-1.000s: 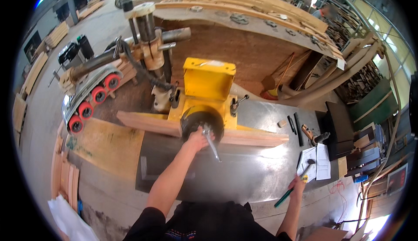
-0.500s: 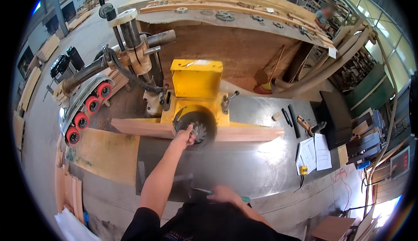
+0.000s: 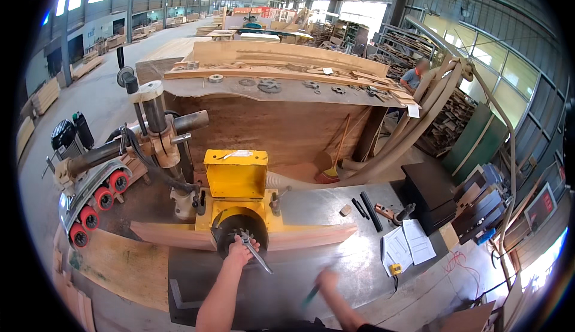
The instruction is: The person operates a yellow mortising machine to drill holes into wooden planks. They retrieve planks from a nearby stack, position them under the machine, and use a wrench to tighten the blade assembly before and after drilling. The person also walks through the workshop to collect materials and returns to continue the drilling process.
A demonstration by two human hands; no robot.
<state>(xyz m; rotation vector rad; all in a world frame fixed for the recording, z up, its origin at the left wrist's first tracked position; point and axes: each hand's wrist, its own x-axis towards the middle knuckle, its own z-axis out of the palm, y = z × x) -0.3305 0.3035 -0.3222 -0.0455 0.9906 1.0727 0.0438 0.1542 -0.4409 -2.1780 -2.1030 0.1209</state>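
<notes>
My left hand [image 3: 238,253] is closed round a metal wrench [image 3: 263,262] in front of the toothed cutter head [image 3: 225,228]. The wrench slants down to the right; its upper end is at the cutter's middle, and I cannot tell whether it grips the nut. The cutter sits in a round opening of the yellow machine housing [image 3: 203,217], whose yellow cover [image 3: 236,179] is raised. Right of the wrench, my right hand [image 3: 327,280] is closed on a green-handled tool [image 3: 309,296] above the metal table [image 3: 323,245]. Motion smears this tool, and its working end cannot be made out.
Wooden fence boards [image 3: 311,237] flank the cutter. A metal square [image 3: 178,296] lies at front left. A roller feeder [image 3: 90,203] stands left. Papers [image 3: 417,239], a yellow tape measure [image 3: 395,269] and black bars [image 3: 371,211] lie right. A person [image 3: 411,79] is far behind.
The view has tilted up and shifted right. The wrench now shows plainly in my left hand at the cutter. My right hand has moved forward from near my body with the green-handled tool.
</notes>
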